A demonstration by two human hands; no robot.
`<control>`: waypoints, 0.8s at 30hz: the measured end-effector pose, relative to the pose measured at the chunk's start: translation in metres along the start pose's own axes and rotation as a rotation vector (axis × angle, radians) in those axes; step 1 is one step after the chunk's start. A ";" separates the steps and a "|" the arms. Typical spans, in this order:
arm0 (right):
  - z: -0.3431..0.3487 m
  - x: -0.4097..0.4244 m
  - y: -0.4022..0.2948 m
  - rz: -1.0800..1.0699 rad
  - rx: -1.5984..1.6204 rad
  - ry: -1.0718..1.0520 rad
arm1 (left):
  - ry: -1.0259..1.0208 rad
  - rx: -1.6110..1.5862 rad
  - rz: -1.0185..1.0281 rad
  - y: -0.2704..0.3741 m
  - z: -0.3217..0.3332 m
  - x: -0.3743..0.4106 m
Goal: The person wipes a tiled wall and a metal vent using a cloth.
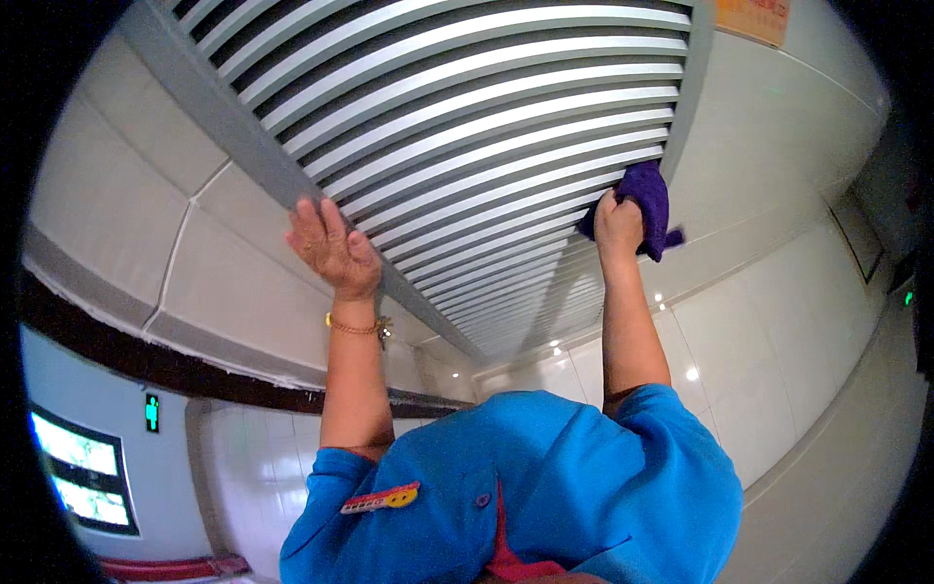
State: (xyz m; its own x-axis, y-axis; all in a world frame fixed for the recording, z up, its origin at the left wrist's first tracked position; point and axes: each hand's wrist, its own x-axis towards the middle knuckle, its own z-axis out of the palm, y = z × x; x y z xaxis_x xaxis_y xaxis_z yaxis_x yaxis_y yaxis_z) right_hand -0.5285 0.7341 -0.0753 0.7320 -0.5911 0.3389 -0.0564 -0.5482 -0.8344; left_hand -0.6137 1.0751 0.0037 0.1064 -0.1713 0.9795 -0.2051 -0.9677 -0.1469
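Observation:
A grey louvered panel (pixel 467 139) with many parallel slats stands in front of me. My right hand (pixel 619 223) grips a purple cloth (pixel 648 201) against the slats by the panel's right frame, and part of the cloth hangs loose beyond the hand. On the other side, my left hand (pixel 332 248) is empty, its fingers raised and spread. It is at the panel's left frame (pixel 255 146); whether it touches the frame I cannot tell. A beaded bracelet (pixel 357 328) circles the left wrist.
Pale tiled wall (pixel 241 233) flanks the panel on the left, above a dark edge (pixel 182 343). An orange sign (pixel 755 18) is fixed at the upper right. Light floor tiles (pixel 759 314) extend to the right. A window (pixel 84 467) and a lit green sign (pixel 152 413) appear at lower left.

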 end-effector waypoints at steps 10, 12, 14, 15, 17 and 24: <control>0.063 -0.181 -0.096 -0.735 0.066 -0.129 | -0.020 -0.062 -0.047 0.003 0.003 -0.003; 0.061 -0.188 -0.105 -0.737 0.156 -0.159 | -0.022 -0.041 -0.044 0.004 0.002 -0.004; 0.057 -0.185 -0.112 -0.738 0.090 -0.250 | -0.015 -0.037 -0.055 0.004 0.003 -0.003; 0.054 -0.185 -0.110 -0.729 0.054 -0.298 | -0.014 -0.044 -0.067 0.003 0.002 -0.004; 0.056 -0.187 -0.110 -0.777 -0.041 -0.221 | -0.009 -0.056 -0.084 0.003 0.003 -0.007; 0.056 -0.183 -0.118 -0.758 0.006 -0.217 | 0.013 -0.048 -0.054 0.002 0.003 -0.002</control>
State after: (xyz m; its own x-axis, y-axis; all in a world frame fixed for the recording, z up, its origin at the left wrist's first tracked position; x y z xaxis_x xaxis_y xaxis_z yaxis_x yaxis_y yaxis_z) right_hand -0.6173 0.9399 -0.0630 0.6854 0.0719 0.7246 0.5142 -0.7523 -0.4118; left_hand -0.6113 1.0731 0.0010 0.1062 -0.1162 0.9875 -0.2461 -0.9653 -0.0871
